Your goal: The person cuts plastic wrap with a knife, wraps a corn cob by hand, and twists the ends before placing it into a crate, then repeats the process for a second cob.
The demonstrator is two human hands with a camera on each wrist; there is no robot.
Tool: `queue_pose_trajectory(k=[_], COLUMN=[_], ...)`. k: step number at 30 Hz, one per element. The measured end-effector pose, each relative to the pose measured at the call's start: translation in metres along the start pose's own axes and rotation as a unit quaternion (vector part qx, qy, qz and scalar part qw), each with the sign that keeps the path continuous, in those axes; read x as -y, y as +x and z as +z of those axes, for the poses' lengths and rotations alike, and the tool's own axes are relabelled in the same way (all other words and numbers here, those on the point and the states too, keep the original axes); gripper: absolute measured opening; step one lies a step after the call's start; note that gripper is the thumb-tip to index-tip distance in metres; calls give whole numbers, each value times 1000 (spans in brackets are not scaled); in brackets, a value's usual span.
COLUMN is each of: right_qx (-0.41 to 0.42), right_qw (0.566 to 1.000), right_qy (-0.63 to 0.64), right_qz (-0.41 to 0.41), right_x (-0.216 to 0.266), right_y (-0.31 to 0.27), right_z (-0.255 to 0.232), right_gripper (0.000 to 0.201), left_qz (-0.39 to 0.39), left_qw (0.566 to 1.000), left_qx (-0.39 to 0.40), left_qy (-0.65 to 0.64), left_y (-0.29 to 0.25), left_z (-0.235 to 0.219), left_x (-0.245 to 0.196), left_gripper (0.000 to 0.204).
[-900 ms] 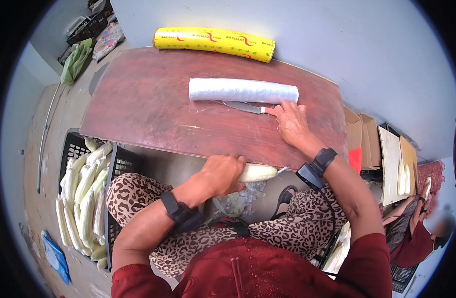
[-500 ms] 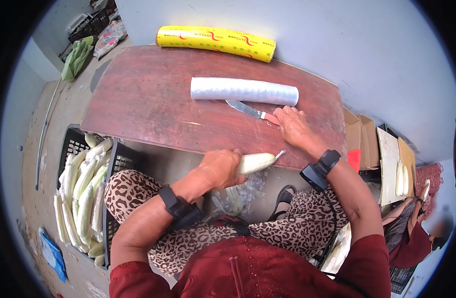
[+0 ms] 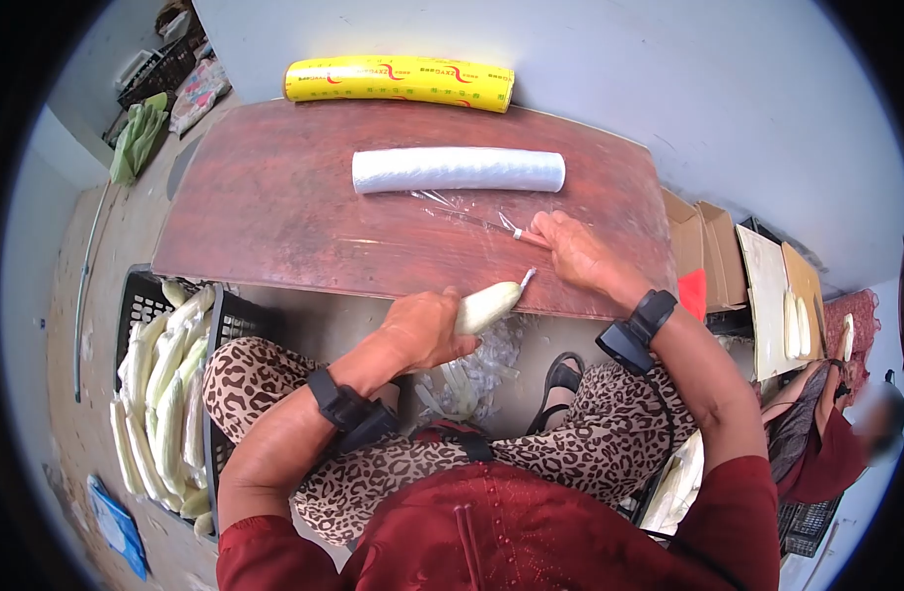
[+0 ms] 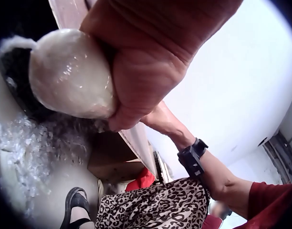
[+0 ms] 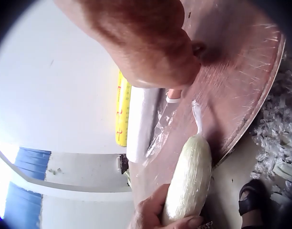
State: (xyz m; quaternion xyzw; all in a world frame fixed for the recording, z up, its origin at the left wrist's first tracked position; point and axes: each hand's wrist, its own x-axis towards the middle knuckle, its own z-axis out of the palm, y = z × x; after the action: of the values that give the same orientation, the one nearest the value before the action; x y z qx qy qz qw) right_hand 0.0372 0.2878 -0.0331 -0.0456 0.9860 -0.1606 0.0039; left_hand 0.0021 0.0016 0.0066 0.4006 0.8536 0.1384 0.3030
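Note:
My left hand grips a pale, film-wrapped vegetable at the table's near edge; a twisted film tail sticks up from its far end. In the left wrist view the wrapped vegetable shines beside the palm. My right hand holds a knife by its orange-red handle over the table. Clear film lies around the blade, beside the white film roll. The right wrist view shows the handle under my right hand, with crumpled film along the blade.
A yellow printed roll lies at the back of the red-brown table. At left, a black crate holds several wrapped vegetables. Film scraps lie on the floor below. Cardboard boxes and another person are at right.
The vegetable's far end has tilted upward and moved left with my left hand. The knife has shifted slightly in my right hand, and clear film now shows around its blade. The view has shifted too.

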Motion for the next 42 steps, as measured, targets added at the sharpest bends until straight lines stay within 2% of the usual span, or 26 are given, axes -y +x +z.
queue_pose_trajectory(k=[2,8,11,14,20,26,29,32,35,38,42], right_qx=[65,54,85,-8,24,42,-11,40,36,93,148], right_qw=[997,996,990,979,990,986,989,987,990,985,983], right_qy=[35,65,99,193,112,122,137,133,118,95,23], right_qz=[15,2,45,62,85,105,50,87,67,112,110], right_x=[22,15,19,31,55,65,59,66,64,67,82], right_y=[-7,-31,-42,-52,-61,-68,-73,-74,-76,-75,-72], right_z=[-17,-19,-32,-32,-31,-22,-5,-6,1,2,-2], right_gripper=[25,26,25,17,15,18,13,14,16,18,21], left_qz=[-3,8,1,20,44,34,14,14,4,-6,-3], left_qw=[1000,1000,1000,999,998,995,994,992,990,990,989], left_qx=[6,-10,-10,-14,-15,0,12,15,28,32,29], left_qy=[-2,-16,-24,-37,-51,-92,-110,-122,-135,-137,-142], left_y=[1,0,0,-1,-4,-7,-13,-13,-13,-14,-17], left_z=[3,8,10,14,20,20,14,16,14,17,17], left_x=[2,5,6,8,13,17,11,13,12,14,15], left_gripper=[60,64,64,70,85,85,84,85,86,82,83])
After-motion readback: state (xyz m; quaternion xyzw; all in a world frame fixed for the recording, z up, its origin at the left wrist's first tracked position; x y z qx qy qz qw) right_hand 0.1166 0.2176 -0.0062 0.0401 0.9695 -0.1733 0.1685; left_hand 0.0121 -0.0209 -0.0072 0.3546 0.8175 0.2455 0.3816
